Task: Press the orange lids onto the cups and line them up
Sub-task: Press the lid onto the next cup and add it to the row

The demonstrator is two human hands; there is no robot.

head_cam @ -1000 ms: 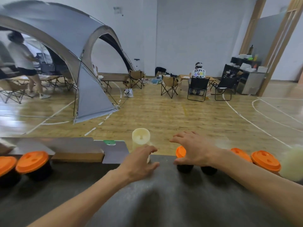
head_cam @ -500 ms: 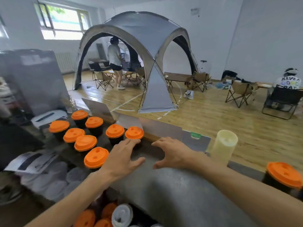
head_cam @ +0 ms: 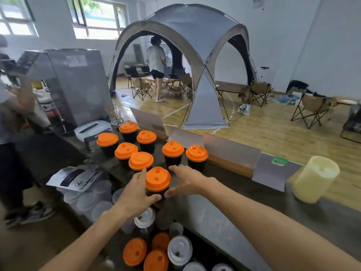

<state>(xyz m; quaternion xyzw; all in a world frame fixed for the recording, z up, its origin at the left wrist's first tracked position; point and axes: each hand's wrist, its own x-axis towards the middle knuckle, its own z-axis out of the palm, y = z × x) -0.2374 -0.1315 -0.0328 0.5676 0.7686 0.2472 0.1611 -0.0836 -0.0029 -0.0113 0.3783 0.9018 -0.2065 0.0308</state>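
Note:
Several black cups with orange lids stand clustered on the dark counter (head_cam: 218, 214), among them one at the far left (head_cam: 107, 139) and one at the right end (head_cam: 197, 152). The nearest lidded cup (head_cam: 157, 178) stands at the counter's near edge. My left hand (head_cam: 134, 194) wraps its left side, thumb curled under the front. My right hand (head_cam: 185, 182) wraps its right side, fingers behind it and thumb in front. Both hands touch this cup.
Loose orange lids (head_cam: 134, 251) and white lids (head_cam: 179, 249) lie stacked below the counter edge. A cream cylinder (head_cam: 316, 178) stands at right, card stands (head_cam: 232, 151) line the far edge, a metal machine (head_cam: 78, 85) sits far left. A person (head_cam: 11, 114) stands at left.
The view has swung left from the right-hand cups to the left cluster. Both hands left the flat counter and closed around the nearest lidded cup.

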